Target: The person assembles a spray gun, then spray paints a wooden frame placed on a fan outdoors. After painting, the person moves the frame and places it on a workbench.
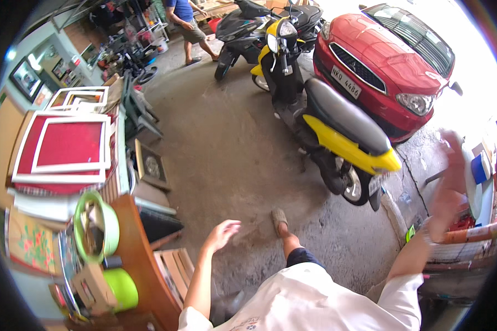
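My left hand [222, 234] hangs in mid-air over the concrete floor, its fingers apart and holding nothing, beside a wooden cabinet [143, 237] on the left. My right hand [447, 171] is raised at the right, blurred by motion, near a round pale surface [471, 187] with a blue object [479, 168] on it; whether it holds anything is unclear. My foot [279, 220] in a slipper shows below, on the floor [215, 165].
A yellow scooter [348, 135] stands ahead beside a red car [381, 55] and dark scooters [243, 33]. A person in shorts [182, 16] stands at the back. Along the left are white frames [61, 118], a green basin [110, 226], stacked chairs [138, 105] and a leaning picture [152, 165].
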### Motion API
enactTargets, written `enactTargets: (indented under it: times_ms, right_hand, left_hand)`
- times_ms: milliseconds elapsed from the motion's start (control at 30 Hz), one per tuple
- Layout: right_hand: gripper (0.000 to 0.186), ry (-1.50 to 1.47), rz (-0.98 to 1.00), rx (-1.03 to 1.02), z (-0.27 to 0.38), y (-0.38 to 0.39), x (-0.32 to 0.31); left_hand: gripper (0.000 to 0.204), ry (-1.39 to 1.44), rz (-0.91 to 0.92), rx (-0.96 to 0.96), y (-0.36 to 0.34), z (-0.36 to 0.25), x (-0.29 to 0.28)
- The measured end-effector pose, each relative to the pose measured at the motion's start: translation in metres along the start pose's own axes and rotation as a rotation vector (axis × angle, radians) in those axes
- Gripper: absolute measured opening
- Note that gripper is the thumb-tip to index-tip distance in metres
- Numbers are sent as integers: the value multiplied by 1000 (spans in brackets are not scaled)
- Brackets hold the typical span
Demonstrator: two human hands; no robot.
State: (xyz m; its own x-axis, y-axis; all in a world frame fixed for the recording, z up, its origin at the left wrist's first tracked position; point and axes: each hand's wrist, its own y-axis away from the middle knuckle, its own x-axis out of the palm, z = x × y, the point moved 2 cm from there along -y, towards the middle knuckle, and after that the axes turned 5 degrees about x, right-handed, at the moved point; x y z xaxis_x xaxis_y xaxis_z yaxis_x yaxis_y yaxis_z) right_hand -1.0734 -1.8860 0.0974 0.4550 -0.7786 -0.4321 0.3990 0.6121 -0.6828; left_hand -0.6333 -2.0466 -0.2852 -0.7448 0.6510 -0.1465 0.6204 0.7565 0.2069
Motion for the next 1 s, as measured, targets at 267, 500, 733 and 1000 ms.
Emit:
enactTargets:
  times_ms: [267, 500, 733, 1000]
  right_hand:
    - [43, 413, 121, -472, 15, -403, 249]
    - [43, 614, 235, -400, -48, -598, 504]
    - [44, 680, 240, -333, -74, -777, 692]
    - [45, 641, 207, -336, -107, -951, 931]
  left_hand:
    - [19, 342, -752, -795, 41, 182, -104]
    - [24, 30, -376, -1107, -130, 187, -208]
    - [30, -181, -365, -753, -476, 143, -536]
    - [32, -503, -555, 52, -999, -118, -918]
